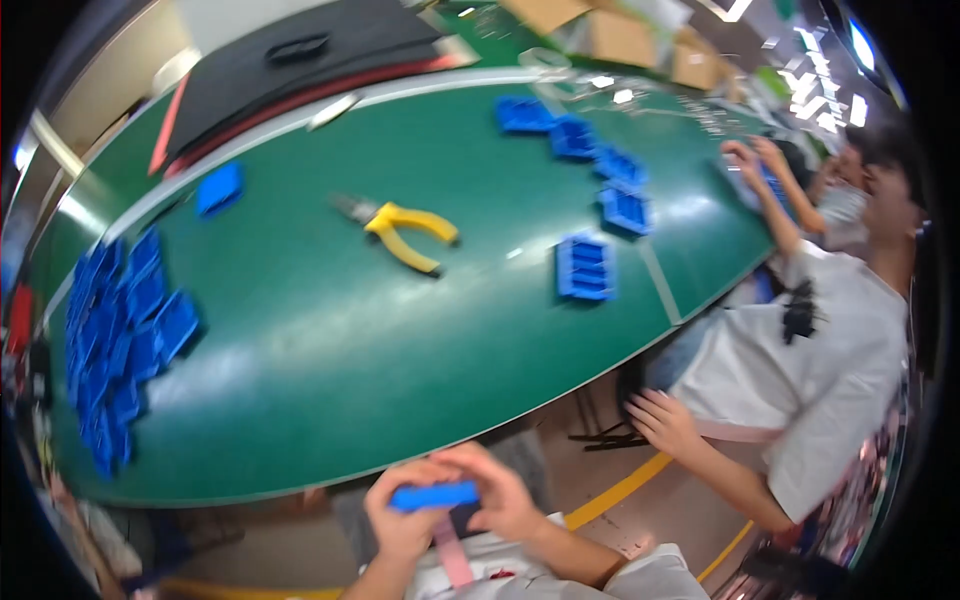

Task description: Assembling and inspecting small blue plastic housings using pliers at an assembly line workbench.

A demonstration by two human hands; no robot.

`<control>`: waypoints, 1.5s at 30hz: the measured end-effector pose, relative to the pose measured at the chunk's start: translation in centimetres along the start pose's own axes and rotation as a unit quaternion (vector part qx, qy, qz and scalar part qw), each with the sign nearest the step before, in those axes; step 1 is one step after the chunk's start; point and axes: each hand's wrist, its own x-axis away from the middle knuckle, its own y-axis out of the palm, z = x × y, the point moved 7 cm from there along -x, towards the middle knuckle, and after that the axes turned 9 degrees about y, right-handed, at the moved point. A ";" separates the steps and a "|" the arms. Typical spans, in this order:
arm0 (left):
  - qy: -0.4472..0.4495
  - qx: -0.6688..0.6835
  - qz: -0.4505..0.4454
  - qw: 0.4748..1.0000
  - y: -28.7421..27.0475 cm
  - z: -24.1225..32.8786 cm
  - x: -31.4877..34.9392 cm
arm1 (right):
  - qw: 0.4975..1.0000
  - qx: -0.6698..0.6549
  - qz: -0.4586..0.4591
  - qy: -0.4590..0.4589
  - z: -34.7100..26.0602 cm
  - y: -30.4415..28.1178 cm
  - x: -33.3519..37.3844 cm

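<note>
Just off the table's near edge, my left hand (pixel 398 518) is closed around a small blue plastic part (pixel 434 496). My right hand (pixel 503 492) curls around the other end of the same part, its fingers bent over the top. Motion smears both hands slightly, and the fingers hide part of the piece. Beyond them, pliers (pixel 400 232) with yellow handles lie on the green table (pixel 330 400), jaws toward the far left.
Blue compartmented trays (pixel 115 330) lie heaped at the left. A single blue piece (pixel 219 188) sits farther back. Several blue trays (pixel 586 268) form a curved row at the right. A co-worker (pixel 800 340) sits at the right edge. Cardboard boxes (pixel 620 38) stand at the back.
</note>
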 end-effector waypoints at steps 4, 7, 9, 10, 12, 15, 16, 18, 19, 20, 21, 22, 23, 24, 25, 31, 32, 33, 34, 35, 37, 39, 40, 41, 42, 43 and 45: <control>-0.076 -0.088 0.048 0.992 -1.1 -0.6 -0.2 | 0.993 -0.114 0.039 0.015 2.3 -0.9 -0.5; -0.071 -0.121 0.057 0.988 -2.1 -0.5 -0.1 | 0.994 -0.107 0.020 0.028 2.9 -0.8 -1.5; -0.130 -0.107 0.075 0.983 -2.7 -1.0 0.2 | 0.993 -0.115 0.014 0.036 2.4 0.0 -2.3; -0.152 -0.076 0.086 0.982 -2.9 -1.5 0.3 | 0.994 -0.096 0.018 0.040 3.0 0.0 -2.5; -0.108 -0.104 0.063 0.987 -2.5 -1.2 0.1 | 0.995 -0.051 0.067 0.060 3.3 0.2 -2.6; -0.161 -0.112 0.126 0.973 -3.5 -1.7 1.0 | 0.994 -0.029 0.099 0.023 4.0 0.2 -3.3; -0.107 -0.120 0.120 0.980 -3.4 -1.1 0.9 | 0.995 -0.002 0.097 0.006 4.1 0.0 -3.3; 0.003 -0.137 0.108 0.985 -3.4 0.4 0.8 | 0.995 0.003 0.100 -0.015 3.8 0.1 -3.6; 0.015 -0.103 0.098 0.990 -3.5 0.8 0.9 | 0.993 0.011 0.108 -0.039 3.5 0.1 -3.7; 0.014 -0.104 0.104 0.989 -3.8 0.9 0.9 | 0.992 0.018 0.118 -0.041 3.6 0.0 -3.6; 0.017 -0.079 0.104 0.991 -3.9 1.0 0.8 | 0.993 0.017 0.114 -0.036 3.8 0.0 -3.7; 0.021 -0.054 0.104 0.993 -4.2 1.0 0.5 | 0.991 0.019 0.126 -0.044 3.8 -0.1 -3.6; 0.040 -0.061 0.057 0.996 -4.3 0.9 -0.3 | 0.989 0.022 0.138 -0.053 3.7 -0.3 -3.6; 0.038 -0.061 0.062 0.995 -4.4 0.7 -0.5 | 0.989 0.022 0.136 -0.048 4.2 -0.5 -3.5; 0.035 -0.031 0.046 0.998 -4.0 0.5 -0.7 | 0.988 0.040 0.144 -0.036 4.9 -0.9 -3.3; 0.114 -0.129 0.085 0.981 -3.8 -0.5 -0.1 | 0.976 0.005 0.200 -0.082 5.0 -0.3 -3.7; 0.121 -0.142 0.101 0.977 -3.9 -0.5 0.1 | 0.979 0.009 0.192 -0.069 5.3 -0.4 -3.5; 0.118 -0.142 0.101 0.977 -3.8 -0.5 0.1 | 0.979 0.009 0.193 -0.066 5.5 -0.4 -3.3; 0.112 -0.137 0.098 0.979 -3.7 -0.4 0.0 | 0.980 -0.007 0.193 -0.043 5.9 -0.2 -3.2; 0.106 -0.131 0.093 0.981 -3.4 -0.2 0.0 | 0.980 -0.024 0.194 -0.021 6.2 -0.1 -3.0; 0.083 -0.108 0.097 0.986 -3.1 -0.1 0.3 | 0.990 -0.047 0.135 -0.007 5.8 -0.3 -2.8; 0.067 -0.084 0.098 0.989 -3.5 -0.4 0.5 | 0.995 -0.070 0.072 0.000 4.6 0.1 -3.4; 0.048 -0.078 0.079 0.993 -4.0 -0.8 1.3 | 0.999 -0.029 0.040 -0.014 3.2 0.7 -3.4; 0.029 -0.071 0.059 0.995 -4.2 -0.9 1.7 | 0.999 0.014 0.009 -0.028 2.2 1.3 -3.5; 0.027 -0.085 0.055 0.994 -4.5 -1.0 2.0 | 0.997 -0.069 -0.005 -0.015 2.4 1.8 -3.5; 0.060 -0.126 0.052 0.989 -4.5 -0.5 2.1 | 0.997 -0.073 -0.006 0.012 2.5 2.0 -3.0; 0.035 -0.132 0.032 0.990 -4.0 0.1 2.0 | 0.996 -0.076 0.007 0.048 2.1 2.3 -2.4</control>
